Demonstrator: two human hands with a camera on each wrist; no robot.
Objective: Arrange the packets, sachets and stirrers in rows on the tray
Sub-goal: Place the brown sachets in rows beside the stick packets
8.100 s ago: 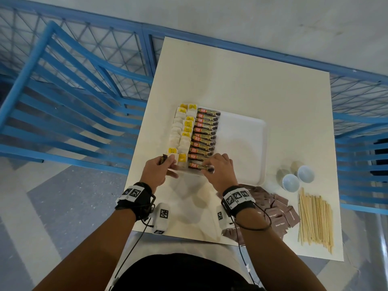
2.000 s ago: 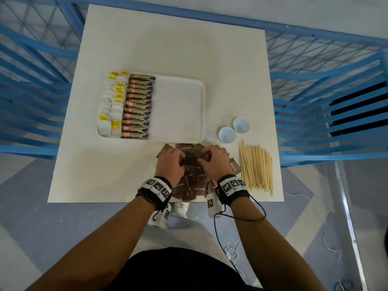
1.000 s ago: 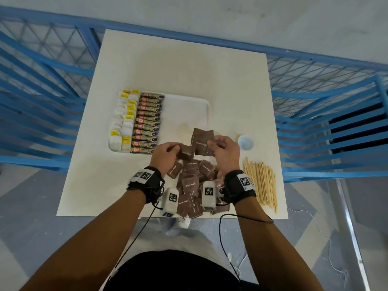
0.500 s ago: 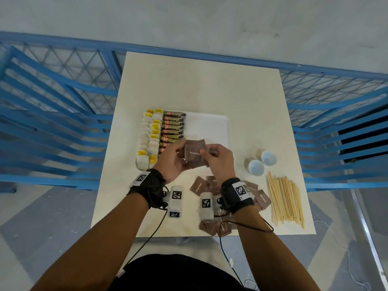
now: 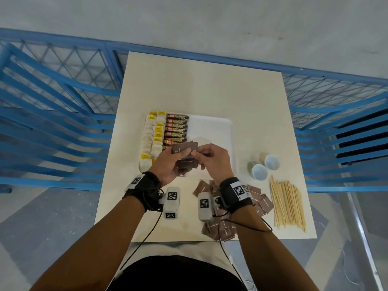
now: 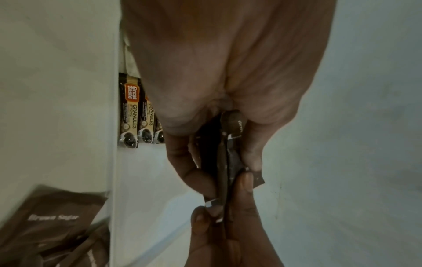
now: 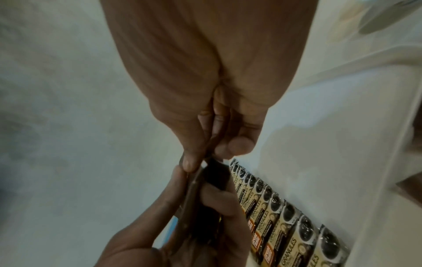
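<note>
White teabags with yellow tags [image 5: 151, 137] fill the far-left columns of the tray [image 5: 218, 131], and just to their right runs a column of coffee granule sticks [image 5: 176, 129], each lying with its long axis left to right. The tray's right part, beyond that column, is bare.

My left hand [image 5: 168, 164] is curled around a small stack of brown sugar sachets [image 5: 184, 148], thumb on one face and fingers behind. My right hand [image 5: 212, 162] meets it from the right, pinching the edge of the stack between thumb and forefinger, as if to peel one sachet off. Both hands hover over the tray's near edge, close in front of the granule sticks.

What the next move turns on, I judge: the empty strip just right of the sticks lies beyond my hands and slightly right, so my right hand is the nearer one to lay sachets there, starting a new column running near to far.

More loose sachets [image 5: 260, 201] lie scattered on the bench [image 5: 199, 85] under my right wrist. Right of them, two small pale cups [image 5: 265, 166] stand, and the wooden stirrers [image 5: 287, 204] lie in a bundle, long axis near to far, none yet on the tray.
</note>
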